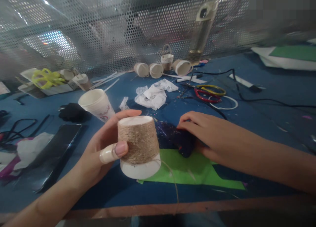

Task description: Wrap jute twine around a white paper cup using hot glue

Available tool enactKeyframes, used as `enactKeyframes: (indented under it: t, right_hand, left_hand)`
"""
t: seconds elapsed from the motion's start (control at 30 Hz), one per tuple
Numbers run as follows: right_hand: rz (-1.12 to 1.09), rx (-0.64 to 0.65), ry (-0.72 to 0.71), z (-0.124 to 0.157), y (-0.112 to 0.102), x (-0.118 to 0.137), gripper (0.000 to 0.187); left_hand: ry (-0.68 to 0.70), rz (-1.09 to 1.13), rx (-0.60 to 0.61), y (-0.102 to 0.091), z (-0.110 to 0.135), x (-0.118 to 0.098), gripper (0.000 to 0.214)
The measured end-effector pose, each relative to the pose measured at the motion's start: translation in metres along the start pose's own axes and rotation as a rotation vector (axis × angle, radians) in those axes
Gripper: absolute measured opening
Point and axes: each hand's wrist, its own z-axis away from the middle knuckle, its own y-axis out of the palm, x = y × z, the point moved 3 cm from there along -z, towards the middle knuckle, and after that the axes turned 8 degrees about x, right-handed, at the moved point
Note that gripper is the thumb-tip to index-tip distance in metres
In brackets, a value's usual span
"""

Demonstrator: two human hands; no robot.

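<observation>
A white paper cup [140, 171] is upside down in my left hand [103, 148], its sides wrapped in rows of brown twine [139, 139]. My thumb, with a bandage around it, presses the twine while the fingers go behind the cup. From the wrapping, a loose twine end [175, 184] hangs down toward the table edge. My right hand [204, 128] is closed on a dark blue-purple object [184, 141] whose exact kind I cannot make out. Beneath that hand lies a green sheet [195, 171].
Stacked paper cups [95, 103] stand left of my hand. Behind are crumpled white paper [154, 95], small twine-wrapped cups [156, 70], red-and-yellow-handled tools [209, 93] and a black cable [237, 85]. A box with yellow scissors [46, 78] sits far left; a bottle [201, 36] stands by the mesh screen [111, 32].
</observation>
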Motion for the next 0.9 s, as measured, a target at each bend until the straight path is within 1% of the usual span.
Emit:
enactKeyframes:
  t: [0.27,0.37,0.43,0.57,0.63,0.73,0.83,0.9]
  right_hand:
    - [-0.098,-0.011,0.091,-0.003,-0.006,-0.008,0.031]
    - [-0.168,-0.117,0.118,-0.003,-0.005,-0.008,0.029]
    - [-0.215,-0.198,0.109,-0.001,-0.006,-0.007,0.03]
    - [-0.265,-0.259,0.048,0.002,-0.01,-0.004,0.038]
    - [-0.283,-0.261,0.034,0.002,-0.013,-0.002,0.039]
    - [-0.314,-0.253,0.028,0.003,-0.015,0.002,0.034]
    - [-0.324,-0.235,0.066,0.003,-0.016,0.008,0.031]
    - [-0.332,-0.223,0.086,0.004,-0.017,0.01,0.03]
  left_hand:
    - [-0.009,-0.014,-0.001,0.002,0.001,-0.002,0.057]
    - [-0.007,0.004,0.043,0.001,0.003,-0.002,0.058]
    - [-0.009,0.008,0.066,0.0,0.004,-0.002,0.057]
    - [-0.019,-0.001,0.063,0.0,0.003,-0.001,0.058]
    - [-0.015,-0.009,0.052,0.002,0.001,-0.002,0.058]
    - [-0.016,-0.014,0.045,0.005,-0.001,-0.003,0.054]
    - [-0.015,-0.006,0.05,0.007,0.0,-0.005,0.051]
    - [-0.041,-0.001,0.041,0.007,0.0,-0.005,0.053]
